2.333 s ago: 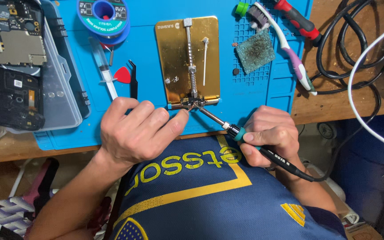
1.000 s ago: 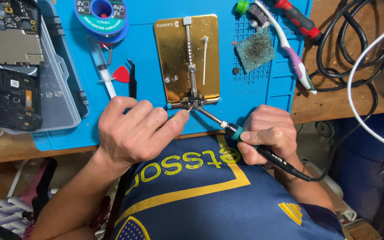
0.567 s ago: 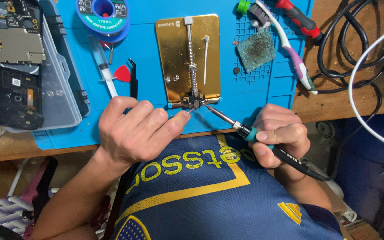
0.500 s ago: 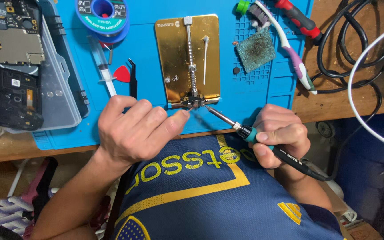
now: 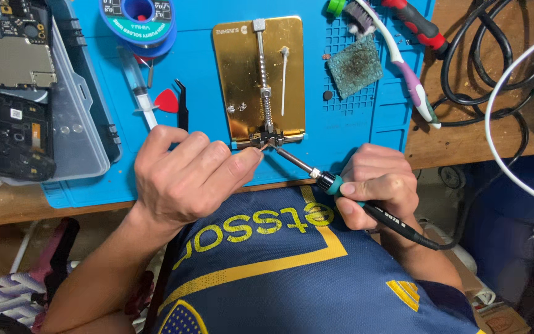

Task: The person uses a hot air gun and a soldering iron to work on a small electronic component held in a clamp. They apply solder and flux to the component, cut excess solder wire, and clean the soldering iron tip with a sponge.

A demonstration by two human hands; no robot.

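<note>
**Iron tip back at the clamped part**

Since half a second ago, the right hand [image 5: 378, 185] has slid back toward the gold holder, so the soldering iron [image 5: 341, 185] again reaches the small clamped part [image 5: 266, 140]; earlier it had drawn away to the right. Its fingers are wrapped firmly round the iron's teal-collared grip, tip angled up and left, touching or just short of the part — too fine to tell which. The left hand [image 5: 183, 176] has hardly shifted: its fingers are curled narrow, thumb and forefinger pinched together just beside the part's left end, seemingly steadying something thin there, though what they pinch is too small to make out.

The part sits at the near edge of the gold holder plate [image 5: 242, 74], gripped under its sprung centre rail, on the blue work mat [image 5: 353, 124]. A solder spool [image 5: 137, 17], syringe [image 5: 138, 86], red pick [image 5: 167, 101] and black tweezers [image 5: 182, 105] lie well apart to the upper left.

By the look of it, the step in hand is soldering a joint on the clamped part. The next move seems to call for a steady, brief touch of the tip, with the left hand holding still.
</note>
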